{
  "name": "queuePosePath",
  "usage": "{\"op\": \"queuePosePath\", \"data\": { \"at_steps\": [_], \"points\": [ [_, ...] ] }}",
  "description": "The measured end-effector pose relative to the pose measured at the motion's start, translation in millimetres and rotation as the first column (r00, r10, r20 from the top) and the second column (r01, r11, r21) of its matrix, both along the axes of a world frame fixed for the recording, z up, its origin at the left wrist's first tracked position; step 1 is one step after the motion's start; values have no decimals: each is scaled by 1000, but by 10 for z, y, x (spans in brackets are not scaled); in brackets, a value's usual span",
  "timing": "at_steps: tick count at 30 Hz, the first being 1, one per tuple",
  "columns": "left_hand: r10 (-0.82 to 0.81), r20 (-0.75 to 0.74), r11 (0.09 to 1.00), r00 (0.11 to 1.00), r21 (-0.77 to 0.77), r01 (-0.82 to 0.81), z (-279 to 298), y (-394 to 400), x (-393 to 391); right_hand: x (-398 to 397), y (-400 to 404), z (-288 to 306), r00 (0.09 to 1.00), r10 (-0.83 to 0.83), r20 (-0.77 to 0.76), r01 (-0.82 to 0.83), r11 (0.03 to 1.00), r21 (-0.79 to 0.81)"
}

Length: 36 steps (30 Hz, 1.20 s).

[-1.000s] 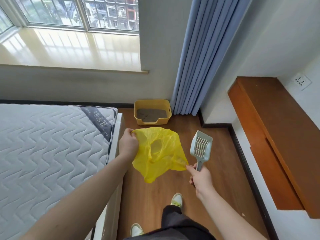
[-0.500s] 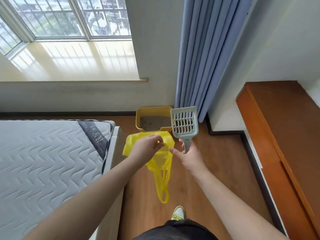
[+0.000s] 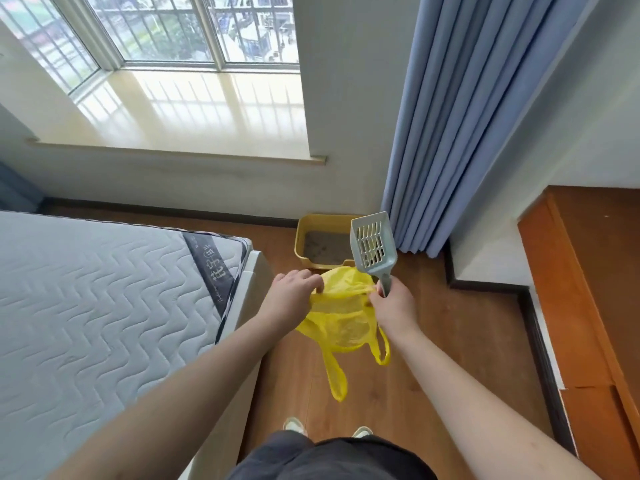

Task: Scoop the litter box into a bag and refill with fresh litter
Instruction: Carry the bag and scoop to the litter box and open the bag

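Near the frame's centre, the left hand (image 3: 292,294) pinches one edge of a thin, crinkled yellow bag (image 3: 341,323) with handle loops dangling. Right of it, the right hand (image 3: 393,306) pinches the opposite edge while gripping a grey slotted scoop (image 3: 371,245) upright. Just above sits the yellow litter box (image 3: 304,237), holding grey litter.

My yellow bag (image 3: 341,318) hangs open-mouthed; grey slotted scoop (image 3: 371,245) stands upright before the yellow litter box (image 3: 320,242) on the floor.
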<state>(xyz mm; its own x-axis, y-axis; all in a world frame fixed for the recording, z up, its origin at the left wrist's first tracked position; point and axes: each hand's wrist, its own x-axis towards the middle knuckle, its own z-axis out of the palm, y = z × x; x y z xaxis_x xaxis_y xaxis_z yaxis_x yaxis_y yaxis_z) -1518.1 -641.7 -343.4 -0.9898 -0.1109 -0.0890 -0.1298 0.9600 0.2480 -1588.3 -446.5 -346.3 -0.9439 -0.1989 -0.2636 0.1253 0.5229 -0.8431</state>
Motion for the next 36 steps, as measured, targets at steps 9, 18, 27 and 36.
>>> {"op": "queuePosePath", "data": {
  "at_steps": [9,18,27,36],
  "points": [
    [209,173,940,963,236,-246,-218,-830,-54,-417,-330,-136,995,24,93,-34,993,114],
    [-543,-307,834,782,-91,543,-349,-1614,-431,-829,-1038,-228,982,-30,188,-1,987,164],
    [-386,19,920,922,78,383,-629,-2163,-991,-1143,-1480,-255,990,-20,140,-20,961,277],
    [26,33,921,999,389,-37,-811,-2028,-1316,-1446,-1576,-566,975,-21,222,-46,956,291]
  ]
}}
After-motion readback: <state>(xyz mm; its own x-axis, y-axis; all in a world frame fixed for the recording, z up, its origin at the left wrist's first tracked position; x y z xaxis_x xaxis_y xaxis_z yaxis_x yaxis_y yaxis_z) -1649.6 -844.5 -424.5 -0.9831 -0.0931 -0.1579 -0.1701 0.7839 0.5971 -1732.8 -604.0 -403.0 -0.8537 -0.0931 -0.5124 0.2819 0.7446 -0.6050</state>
